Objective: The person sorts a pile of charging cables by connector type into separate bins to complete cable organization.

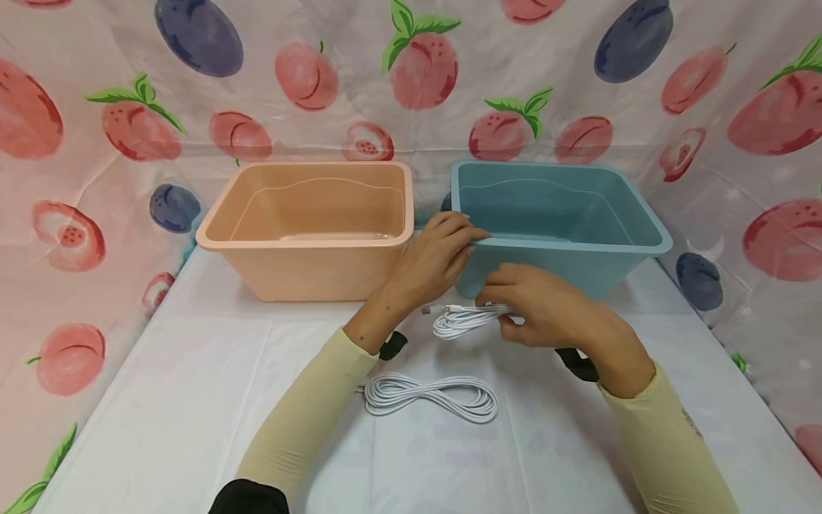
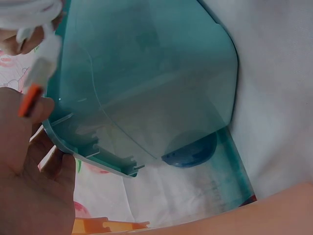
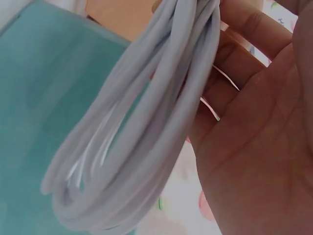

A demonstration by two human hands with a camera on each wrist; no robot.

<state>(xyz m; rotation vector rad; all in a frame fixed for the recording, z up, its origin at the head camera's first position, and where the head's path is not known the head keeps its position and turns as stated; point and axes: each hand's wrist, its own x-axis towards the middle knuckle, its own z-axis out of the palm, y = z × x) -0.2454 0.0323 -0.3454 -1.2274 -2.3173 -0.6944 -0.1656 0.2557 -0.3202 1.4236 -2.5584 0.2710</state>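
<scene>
My left hand grips the rim of the teal bin at its near left corner. In the left wrist view its fingers lie around that corner. My right hand pinches a coiled white cable in front of the bin, above the table. A light connector end points left from that coil. The right wrist view shows the loops of the coil hanging from the fingers beside the bin's wall. A second coiled white cable lies on the table nearer to me, looped in a figure eight.
A peach-coloured bin stands to the left of the teal one, with a narrow gap between them. Both bins sit at the back of the table, on a white cloth. A fruit-patterned curtain hangs behind them.
</scene>
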